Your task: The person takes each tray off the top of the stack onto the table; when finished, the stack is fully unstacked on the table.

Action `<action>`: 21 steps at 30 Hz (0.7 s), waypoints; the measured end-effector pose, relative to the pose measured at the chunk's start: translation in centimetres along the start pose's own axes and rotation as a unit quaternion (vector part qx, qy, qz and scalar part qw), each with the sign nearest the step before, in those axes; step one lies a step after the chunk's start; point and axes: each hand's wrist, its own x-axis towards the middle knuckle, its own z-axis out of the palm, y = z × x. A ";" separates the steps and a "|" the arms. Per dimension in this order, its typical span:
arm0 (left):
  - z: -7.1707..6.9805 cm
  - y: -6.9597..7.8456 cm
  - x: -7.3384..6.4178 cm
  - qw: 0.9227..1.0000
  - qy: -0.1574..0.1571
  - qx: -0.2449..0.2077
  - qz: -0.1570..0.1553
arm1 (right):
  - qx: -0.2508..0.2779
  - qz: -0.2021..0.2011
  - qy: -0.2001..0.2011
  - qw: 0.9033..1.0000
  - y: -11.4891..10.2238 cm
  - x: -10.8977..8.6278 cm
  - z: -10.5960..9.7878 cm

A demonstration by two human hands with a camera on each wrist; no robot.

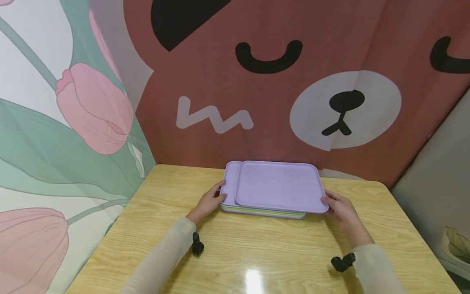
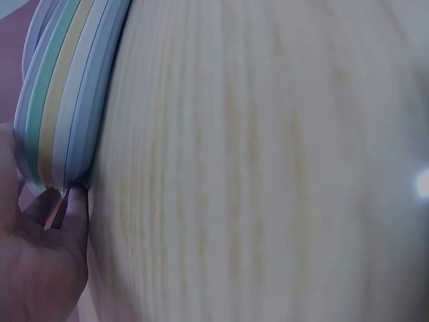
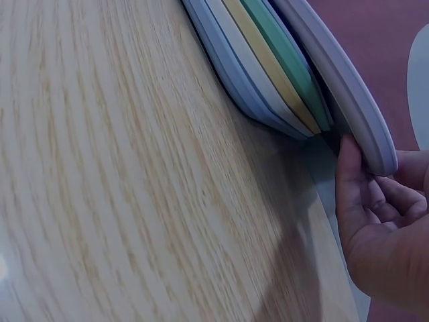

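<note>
A stack of rectangular trays (image 1: 229, 185) lies near the table's back edge. Its layered rims (image 2: 57, 121) show purple, green, yellow, white and blue bands. The top purple tray (image 1: 279, 185) is shifted to the right, so its right end overhangs the trays below. My right hand (image 1: 341, 208) pinches that overhanging end, with the thumb on top and fingers beneath. In the right wrist view a gap shows between the purple tray (image 3: 355, 100) and the stack there. At the opposite end, my left hand (image 1: 210, 202) grips the stack, fingertips low against its rims.
The wooden table (image 1: 227, 253) spreads out in front of the trays. Right behind it hangs a backdrop (image 1: 205, 147) with a bear's face, and a tulip-printed one (image 1: 95, 110) is at the left. Small black devices (image 1: 197, 245) sit at both wrists.
</note>
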 end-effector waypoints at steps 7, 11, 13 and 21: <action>0.2 -0.2 0.1 1.000 0.002 -0.019 -0.015 | 0.011 -0.008 -0.007 1.000 0.0 -0.2 -0.4; 0.3 -0.4 0.3 1.000 0.003 -0.026 -0.016 | 0.013 -0.009 -0.006 1.000 0.1 -0.2 -0.6; 0.3 -0.4 0.3 0.999 0.001 -0.029 -0.020 | 0.010 -0.006 -0.003 1.000 0.2 -0.2 -0.8; 0.1 -0.2 0.1 0.999 -0.008 -0.026 -0.029 | 0.005 -0.002 -0.001 1.000 0.3 -0.1 -1.2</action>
